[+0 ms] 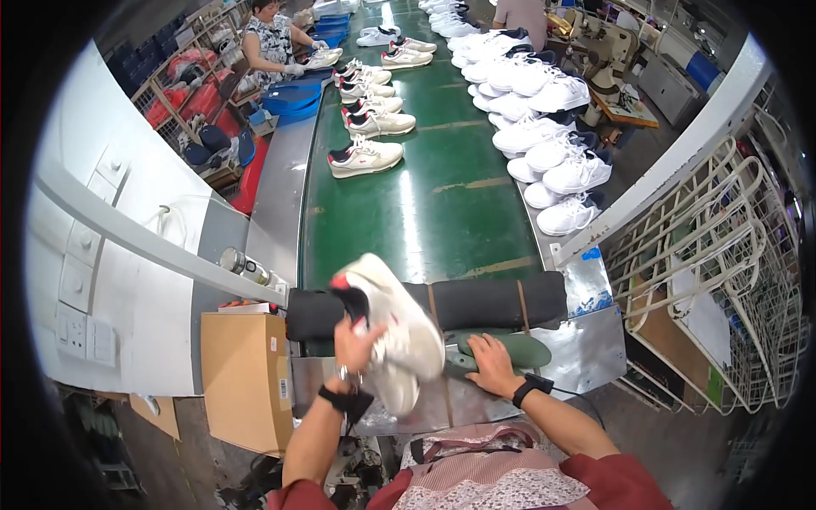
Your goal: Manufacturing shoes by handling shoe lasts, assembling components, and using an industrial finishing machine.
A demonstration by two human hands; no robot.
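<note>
My left hand (353, 344) grips cream sneakers (399, 327), apparently a pair held together, tilted above the near end of the conveyor. Red lining shows at one heel, and the lower shoe is partly hidden behind the upper one. My right hand (493, 364) rests with its fingers spread on a dark green, smooth shape (520, 350) that looks like a shoe last. Another green piece (459, 361) lies just left of those fingers. Both green pieces sit on the metal ledge in front of a black padded roll (476, 303), which is tied with brown bands.
Cream sneakers (365, 157) line the left of the green belt (450, 204); white sneakers (544, 153) are piled along its right edge. A cardboard box (246, 378) stands left, wire racks (705, 280) right. A co-worker (272, 47) handles shoes at the far left.
</note>
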